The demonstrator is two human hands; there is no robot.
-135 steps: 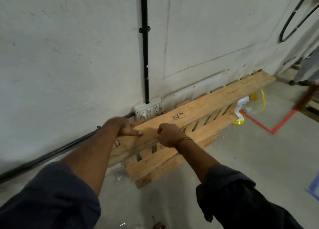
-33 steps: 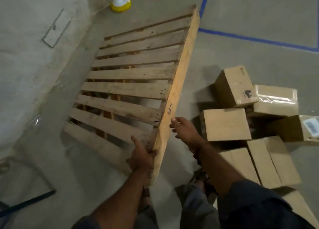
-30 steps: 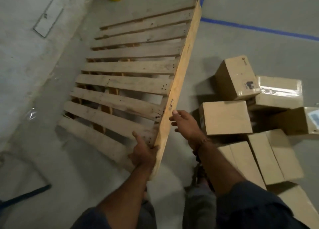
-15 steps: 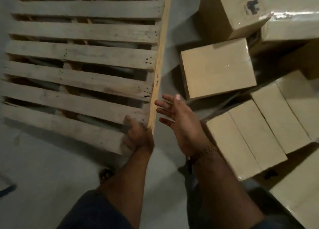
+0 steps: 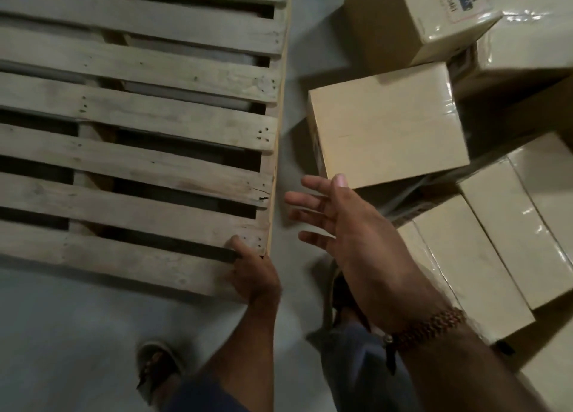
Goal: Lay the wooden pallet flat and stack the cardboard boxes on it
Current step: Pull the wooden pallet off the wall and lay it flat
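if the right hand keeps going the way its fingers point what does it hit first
Probably the nearest cardboard box: the open right hand points up and slightly left, fingertips just short of its lower corner, though height is unclear.

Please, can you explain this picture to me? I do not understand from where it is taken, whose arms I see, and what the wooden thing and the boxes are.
There is no machine here. The picture comes from a camera worn on a person's head, looking down, so the two arms are that person's own, and a sandalled foot shows on the concrete floor.

The slatted wooden thing is a wooden pallet, lying low on the floor. The left hand grips its near corner. The right hand, with a beaded bracelet at the wrist, is open and holds nothing; it hovers beside the pallet's edge.

To the right, several cardboard boxes sit in a loose heap on the floor. None is on the pallet yet.
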